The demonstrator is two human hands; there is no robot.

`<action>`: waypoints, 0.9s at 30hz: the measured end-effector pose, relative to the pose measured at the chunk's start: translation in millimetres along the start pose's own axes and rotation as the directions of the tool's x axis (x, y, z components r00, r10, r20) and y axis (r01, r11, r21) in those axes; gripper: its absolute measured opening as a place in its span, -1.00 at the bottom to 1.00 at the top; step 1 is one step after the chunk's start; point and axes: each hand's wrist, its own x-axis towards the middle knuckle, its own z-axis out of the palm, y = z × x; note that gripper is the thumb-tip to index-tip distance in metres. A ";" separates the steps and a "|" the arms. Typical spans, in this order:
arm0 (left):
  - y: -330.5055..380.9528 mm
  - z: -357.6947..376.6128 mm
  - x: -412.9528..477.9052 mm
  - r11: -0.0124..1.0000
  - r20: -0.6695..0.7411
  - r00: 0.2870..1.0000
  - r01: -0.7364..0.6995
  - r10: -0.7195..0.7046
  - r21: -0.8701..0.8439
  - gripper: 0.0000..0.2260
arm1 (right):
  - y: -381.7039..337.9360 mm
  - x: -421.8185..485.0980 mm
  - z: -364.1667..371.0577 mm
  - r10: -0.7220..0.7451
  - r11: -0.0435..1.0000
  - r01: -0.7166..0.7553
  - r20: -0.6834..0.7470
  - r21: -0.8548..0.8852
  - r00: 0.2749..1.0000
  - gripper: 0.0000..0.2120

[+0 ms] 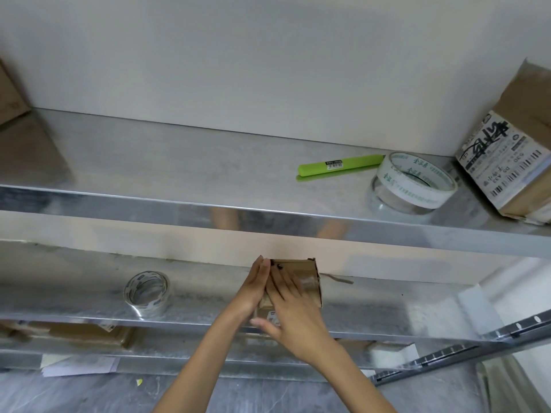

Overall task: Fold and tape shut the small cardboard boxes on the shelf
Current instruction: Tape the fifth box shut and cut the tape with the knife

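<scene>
**A:** Where is the box that wants closing?

**B:** The small cardboard box [310, 281] sits on the middle shelf [74, 296], near its front edge, with both hands on it. The left hand [258, 286] lies flat against its left side, fingers straight. The right hand [290, 308] is spread across the top, fingers straight and pressing down, thumb out at the near side. Neither hand is curled round anything.

**A:** How would you expect it to handle?

**B:** Light, I'd say, as it is small and thin-walled. It should be stiff along the edges and corners, but the panels and flaps would likely give under a hard push. A shiny strip across the top looks like tape, so that face may be slick under the fingers. Whether anything is inside, I cannot tell.

**A:** So where should one take hold?

**B:** By two opposite sides, close to the corners, where the card is strongest. One palm braces a side while the other flattens the flap, and the force should go straight down so the box doesn't skid on the smooth metal.

**A:** Is there tape within reach?

**B:** A tape roll [147, 293] stands on the same shelf, well to the left. A second roll [414, 180] lies on the upper shelf [179, 156], between a green cutter [340, 168] and a labelled parcel [507, 162].
</scene>
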 end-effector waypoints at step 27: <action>-7.7 12.0 1.7 0.998 -0.158 0.985 0.065 -0.062 0.019 -0.66 | 15.6 -12.0 -10.0 0.215 0.812 -0.165 -0.025 0.560 0.976 -0.53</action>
